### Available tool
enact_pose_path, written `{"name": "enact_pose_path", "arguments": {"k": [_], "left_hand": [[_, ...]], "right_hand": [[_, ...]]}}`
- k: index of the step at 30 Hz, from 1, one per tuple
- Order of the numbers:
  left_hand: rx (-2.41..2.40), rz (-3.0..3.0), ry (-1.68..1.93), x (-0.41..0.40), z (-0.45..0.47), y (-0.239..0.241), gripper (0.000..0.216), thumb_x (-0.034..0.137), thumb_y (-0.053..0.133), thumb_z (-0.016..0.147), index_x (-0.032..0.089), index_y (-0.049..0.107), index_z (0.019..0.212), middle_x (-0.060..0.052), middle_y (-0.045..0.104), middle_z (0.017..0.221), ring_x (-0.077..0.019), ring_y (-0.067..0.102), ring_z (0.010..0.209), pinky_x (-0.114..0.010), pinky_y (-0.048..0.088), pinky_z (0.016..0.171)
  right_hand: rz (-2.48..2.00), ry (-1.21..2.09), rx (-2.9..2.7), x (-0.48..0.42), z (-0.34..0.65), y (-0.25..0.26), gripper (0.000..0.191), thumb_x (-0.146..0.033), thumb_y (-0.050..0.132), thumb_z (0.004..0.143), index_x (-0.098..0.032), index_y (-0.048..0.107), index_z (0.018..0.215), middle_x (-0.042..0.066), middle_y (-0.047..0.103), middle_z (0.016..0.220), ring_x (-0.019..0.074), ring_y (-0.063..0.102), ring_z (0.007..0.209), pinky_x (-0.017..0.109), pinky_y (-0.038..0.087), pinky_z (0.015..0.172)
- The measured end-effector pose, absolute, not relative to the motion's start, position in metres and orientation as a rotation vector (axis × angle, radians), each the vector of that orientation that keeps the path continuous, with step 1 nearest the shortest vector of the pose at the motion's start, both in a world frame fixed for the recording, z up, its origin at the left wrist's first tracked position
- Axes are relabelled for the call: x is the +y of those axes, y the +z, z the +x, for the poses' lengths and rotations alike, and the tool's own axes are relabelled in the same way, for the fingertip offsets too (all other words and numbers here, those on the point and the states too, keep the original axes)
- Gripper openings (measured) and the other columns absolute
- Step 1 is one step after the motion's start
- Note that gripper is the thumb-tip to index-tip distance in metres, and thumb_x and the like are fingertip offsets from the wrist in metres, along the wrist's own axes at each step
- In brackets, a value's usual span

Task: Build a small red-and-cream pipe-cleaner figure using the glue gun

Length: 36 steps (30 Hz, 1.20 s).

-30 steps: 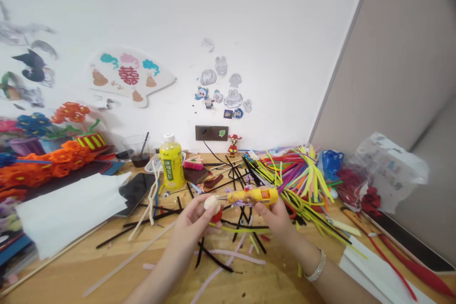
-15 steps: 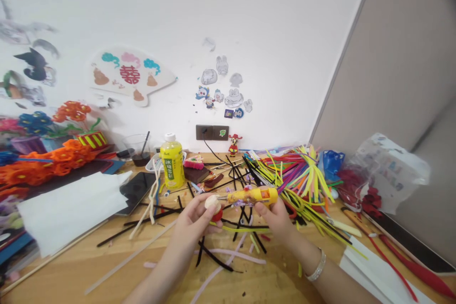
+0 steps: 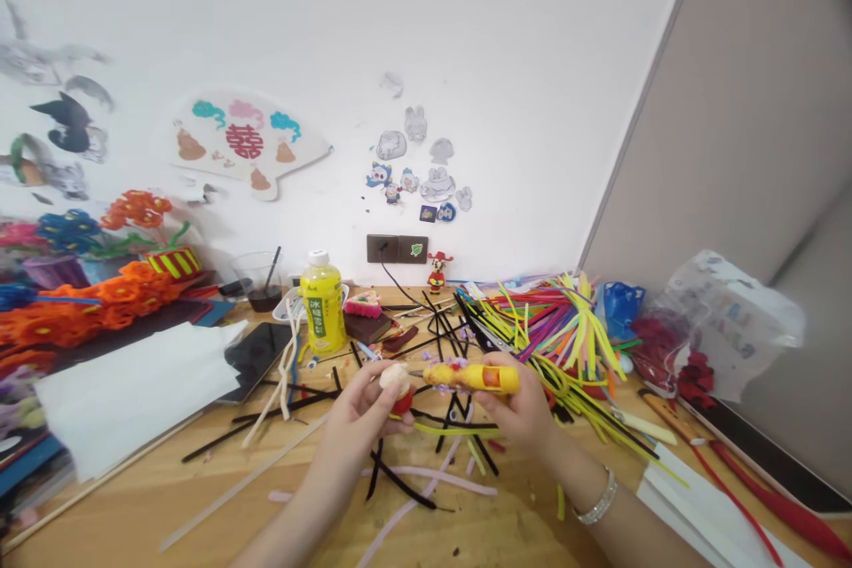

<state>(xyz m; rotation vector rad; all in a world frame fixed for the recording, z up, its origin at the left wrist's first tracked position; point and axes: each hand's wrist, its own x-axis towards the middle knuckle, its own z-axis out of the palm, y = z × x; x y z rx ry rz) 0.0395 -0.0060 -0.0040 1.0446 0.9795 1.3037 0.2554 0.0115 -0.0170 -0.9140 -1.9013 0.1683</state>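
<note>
The left hand (image 3: 365,408) pinches a small cream-and-red piece (image 3: 392,376), and at three o'clock from it the right hand (image 3: 523,406) holds a yellow tool (image 3: 469,377).

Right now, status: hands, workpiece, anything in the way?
Left hand: grip on cream-and-red piece. Right hand: grip on yellow tool, tip toward piece, contact unclear. Black strips strewn below.

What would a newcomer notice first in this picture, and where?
Most striking is probably the yellow plastic tool in the right hand, pointing at the small cream-and-red piece in the left hand. Next comes the multicoloured heap of fuzzy stems at the back right of the wooden table, then the white-capped yellow bottle, left of centre.
</note>
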Motion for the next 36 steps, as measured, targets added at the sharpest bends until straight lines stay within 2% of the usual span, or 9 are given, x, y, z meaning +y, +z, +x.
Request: {"name": "enact_pose_path", "arguments": {"k": [7, 10, 14, 19, 22, 25, 28, 31, 36], "left_hand": [[0.879, 1.036, 1.271, -0.005, 0.039, -0.008, 0.045, 0.041, 0.071, 0.064, 0.018, 0.053, 0.098, -0.001, 0.066, 0.074, -0.0137, 0.061, 0.056, -0.029, 0.053, 0.058], [0.783, 1.03, 1.243, -0.007, 0.041, -0.008, 0.041, 0.039, 0.07, 0.067, 0.018, 0.053, 0.098, -0.003, 0.066, 0.077, -0.0135, 0.059, 0.061, -0.026, 0.051, 0.058], [0.685, 1.022, 1.197, -0.011, 0.044, -0.01, 0.039, 0.039, 0.07, 0.067, 0.018, 0.055, 0.096, -0.004, 0.066, 0.08, -0.0141, 0.058, 0.067, -0.025, 0.048, 0.059], [0.636, 1.034, 1.124, -0.009, 0.044, -0.015, 0.041, 0.042, 0.071, 0.065, 0.019, 0.057, 0.096, -0.004, 0.065, 0.08, -0.0127, 0.055, 0.066, -0.024, 0.044, 0.059], [0.603, 1.037, 1.065, -0.01, 0.045, -0.016, 0.039, 0.043, 0.07, 0.067, 0.019, 0.057, 0.096, -0.002, 0.063, 0.076, -0.0104, 0.052, 0.062, -0.022, 0.042, 0.058], [0.6, 1.053, 1.013, -0.013, 0.045, -0.016, 0.037, 0.041, 0.069, 0.069, 0.02, 0.057, 0.097, -0.002, 0.061, 0.078, -0.0114, 0.051, 0.067, -0.022, 0.042, 0.059], [0.615, 1.068, 0.98, -0.017, 0.046, -0.017, 0.031, 0.037, 0.066, 0.073, 0.022, 0.057, 0.099, 0.0, 0.057, 0.081, -0.0101, 0.049, 0.067, -0.021, 0.041, 0.059], [0.57, 1.084, 0.947, -0.019, 0.047, -0.018, 0.026, 0.034, 0.064, 0.076, 0.021, 0.058, 0.097, 0.001, 0.055, 0.074, -0.0084, 0.046, 0.061, -0.019, 0.038, 0.055], [0.517, 1.021, 0.867, -0.021, 0.048, -0.017, 0.03, 0.037, 0.065, 0.074, 0.019, 0.057, 0.097, 0.001, 0.055, 0.07, -0.0083, 0.047, 0.054, -0.021, 0.037, 0.053]], "right_hand": [[-1.343, -0.389, -2.035, 0.032, 0.264, -0.026, 0.02, -0.032, 0.049, 0.082, -0.015, 0.054, 0.092, 0.008, 0.061, 0.08, 0.0224, 0.054, 0.073, 0.031, 0.039, 0.065], [-1.449, -0.435, -2.043, 0.045, 0.267, -0.035, 0.016, -0.022, 0.051, 0.081, -0.013, 0.056, 0.093, 0.011, 0.061, 0.082, 0.025, 0.052, 0.076, 0.033, 0.038, 0.067], [-1.483, -0.384, -2.071, 0.051, 0.268, -0.045, 0.015, -0.017, 0.054, 0.076, -0.013, 0.057, 0.091, 0.012, 0.059, 0.087, 0.0253, 0.05, 0.08, 0.035, 0.039, 0.071], [-1.38, -0.274, -2.167, 0.038, 0.262, -0.035, 0.042, -0.035, 0.065, 0.07, -0.019, 0.052, 0.107, 0.008, 0.056, 0.102, 0.0253, 0.047, 0.094, 0.039, 0.037, 0.083], [-1.095, -0.105, -2.195, 0.025, 0.253, -0.02, 0.029, -0.032, 0.058, 0.079, -0.021, 0.055, 0.106, 0.008, 0.056, 0.105, 0.0243, 0.046, 0.1, 0.041, 0.034, 0.088], [-0.788, 0.072, -2.134, 0.01, 0.242, -0.008, 0.017, -0.024, 0.048, 0.087, -0.024, 0.057, 0.101, 0.005, 0.06, 0.102, 0.0204, 0.05, 0.098, 0.039, 0.036, 0.087], [-0.644, 0.184, -2.109, -0.002, 0.234, -0.002, 0.016, -0.021, 0.046, 0.089, -0.024, 0.059, 0.099, 0.003, 0.064, 0.095, 0.0178, 0.055, 0.091, 0.037, 0.039, 0.084], [-0.609, 0.24, -2.116, -0.007, 0.231, 0.0, 0.012, -0.022, 0.049, 0.088, -0.023, 0.06, 0.094, 0.002, 0.066, 0.089, 0.0168, 0.057, 0.084, 0.035, 0.04, 0.079], [-0.614, 0.312, -2.109, -0.005, 0.232, -0.001, 0.013, -0.026, 0.049, 0.088, -0.022, 0.06, 0.083, 0.002, 0.065, 0.081, 0.0163, 0.056, 0.078, 0.033, 0.041, 0.075]]}}
